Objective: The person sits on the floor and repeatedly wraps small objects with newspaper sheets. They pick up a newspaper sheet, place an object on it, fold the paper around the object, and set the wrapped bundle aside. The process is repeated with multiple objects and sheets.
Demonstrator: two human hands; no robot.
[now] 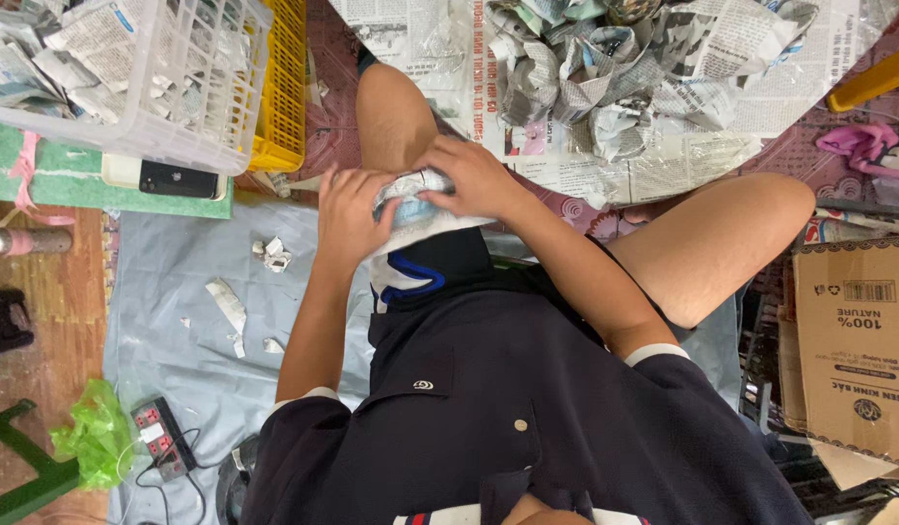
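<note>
I sit on the floor with my knees spread. Both hands meet over my lap on a crumpled wad of newspaper (410, 187). My left hand (350, 216) cups the wad from the left side. My right hand (474, 177) presses on it from the top right, fingers curled over the paper. A white sheet (425, 224) hangs below the wad against my dark shorts. Ahead of my hands lies a heap of crumpled newspaper pieces (605, 78) on flat newspaper sheets.
A white plastic basket (192, 107) holding paper wads and a yellow crate (284, 87) stand at the upper left, a phone (177, 180) beneath them. A cardboard box (853, 345) is at right. A power strip (159, 437) and green bag (94, 437) lie lower left.
</note>
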